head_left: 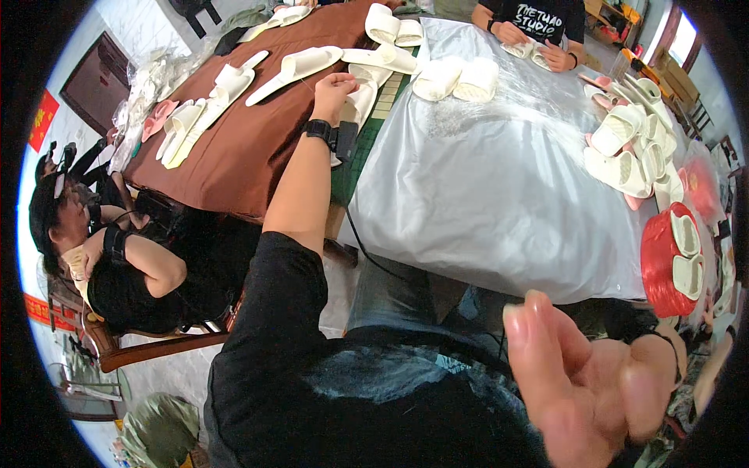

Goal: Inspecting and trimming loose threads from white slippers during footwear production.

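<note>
Across the upper half of the view: one long table (234, 168), left part under a brown cloth, right part under a clear plastic sheet (499, 179) over pale fabric.

On the brown cloth: flat cream slipper soles (295, 72) in loose rows, some overlapping.

On the plastic sheet: finished white slippers, a pair (456, 79) near the centre seam and a heap (628, 148) toward the right edge.

At the right edge: a red basket (663, 269) holding two white slippers.

Seated at lower left: a person in black (133, 273), head down. At the far end: another person's two hands (534, 45) resting on slippers.

Left hand (334, 87): arm stretched forward, black wrist device, fingers curled down and touching a white slipper (357, 105) at the seam between the two cloths; whether the grip is clamped on it cannot be told.

Right hand (597, 382): close to the camera at lower right, blurred, palm up, fingers loosely bent and apart, holding nothing.
</note>
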### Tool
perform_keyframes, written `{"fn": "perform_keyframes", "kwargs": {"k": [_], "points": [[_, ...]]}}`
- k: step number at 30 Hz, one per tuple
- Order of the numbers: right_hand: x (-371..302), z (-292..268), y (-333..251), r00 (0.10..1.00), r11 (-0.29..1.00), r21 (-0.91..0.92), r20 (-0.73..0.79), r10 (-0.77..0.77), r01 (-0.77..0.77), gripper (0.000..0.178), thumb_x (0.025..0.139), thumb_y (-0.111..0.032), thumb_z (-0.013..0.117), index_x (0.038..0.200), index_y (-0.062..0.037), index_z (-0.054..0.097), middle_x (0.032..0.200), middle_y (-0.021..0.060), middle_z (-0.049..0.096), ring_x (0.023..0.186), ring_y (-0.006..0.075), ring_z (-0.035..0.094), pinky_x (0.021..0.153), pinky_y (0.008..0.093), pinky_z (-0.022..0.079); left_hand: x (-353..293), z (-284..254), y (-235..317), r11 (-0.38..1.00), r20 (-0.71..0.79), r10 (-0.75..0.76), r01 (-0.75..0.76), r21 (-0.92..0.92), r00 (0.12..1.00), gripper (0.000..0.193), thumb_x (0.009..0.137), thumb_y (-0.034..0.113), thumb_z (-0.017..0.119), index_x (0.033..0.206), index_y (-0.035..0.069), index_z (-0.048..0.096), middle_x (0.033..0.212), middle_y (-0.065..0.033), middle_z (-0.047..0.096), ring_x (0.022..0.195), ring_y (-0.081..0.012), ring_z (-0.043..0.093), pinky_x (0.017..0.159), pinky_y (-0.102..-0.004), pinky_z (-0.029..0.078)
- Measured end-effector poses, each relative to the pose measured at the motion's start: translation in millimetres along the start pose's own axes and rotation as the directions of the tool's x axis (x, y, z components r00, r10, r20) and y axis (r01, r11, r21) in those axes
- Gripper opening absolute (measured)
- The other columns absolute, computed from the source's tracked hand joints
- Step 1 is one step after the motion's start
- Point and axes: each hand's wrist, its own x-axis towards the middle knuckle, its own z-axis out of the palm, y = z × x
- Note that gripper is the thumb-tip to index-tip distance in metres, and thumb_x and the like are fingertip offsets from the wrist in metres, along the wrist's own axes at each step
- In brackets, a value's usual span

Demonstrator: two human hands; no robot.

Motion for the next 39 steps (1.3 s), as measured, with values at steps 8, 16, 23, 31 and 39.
{"fn": "perform_keyframes", "kwargs": {"k": [8,16,23,31,39], "points": [[17,35,-12,0.883,0.921,0.047,-0.270,0.384,-0.386,0.021,0.079,-0.011,0.062,0.096,-0.0073,0.075,0.108,-0.0025,0.068,0.113,0.0100,0.053,0.094,0.0345,0.043,14,-35,53,0.918,-0.243,0.348,-0.382,-0.106,0.905,0.026,0.076,-0.013,0.066,0.101,-0.006,0.062,0.095,-0.0136,0.069,0.083,-0.0186,0.067,0.071,-0.0260,0.055],[9,107,-15,0.716,0.602,0.558,-0.020,0.698,-0.572,0.034,0.073,-0.013,0.073,0.105,-0.0042,0.067,0.127,0.0072,0.058,0.117,0.0280,0.052,0.094,0.0406,0.044,-54,-6,195,0.759,-0.149,0.635,-0.648,-0.057,0.758,0.027,0.082,-0.006,0.063,0.109,-0.004,0.061,0.105,-0.0121,0.070,0.094,-0.0158,0.066,0.077,-0.0253,0.054],[14,164,-80,0.403,-0.669,0.688,0.549,0.733,0.281,0.091,0.091,-0.030,0.066,0.154,-0.0154,0.002,0.135,0.0219,0.045,0.120,0.0280,0.049,0.100,0.0363,0.040,-172,113,167,0.700,0.224,0.683,-0.710,0.072,0.695,0.025,0.083,0.002,0.064,0.108,0.004,0.066,0.100,-0.0044,0.070,0.091,-0.0139,0.066,0.082,-0.0280,0.052],[-24,173,-148,-0.094,-0.726,0.666,0.745,0.661,0.171,0.082,0.088,-0.002,0.057,0.153,-0.0106,0.008,0.152,0.0138,0.024,0.133,0.0247,0.036,0.112,0.0381,0.027,-287,238,77,0.871,0.635,0.467,-0.444,-0.210,0.615,0.032,0.080,-0.001,0.061,0.112,0.005,0.060,0.114,-0.0162,0.059,0.107,-0.0343,0.058,0.091,-0.0372,0.047],[-66,170,-169,-0.166,-0.862,0.507,0.852,0.497,0.020,0.071,0.088,-0.001,0.059,0.149,-0.0053,0.024,0.127,0.0160,0.053,0.113,0.0224,0.053,0.098,0.0336,0.041,-251,171,73,0.760,0.617,0.461,-0.642,0.097,0.638,0.034,0.078,0.000,0.069,0.111,0.006,0.063,0.110,-0.0154,0.063,0.105,-0.0348,0.058,0.088,-0.0406,0.047]]}}
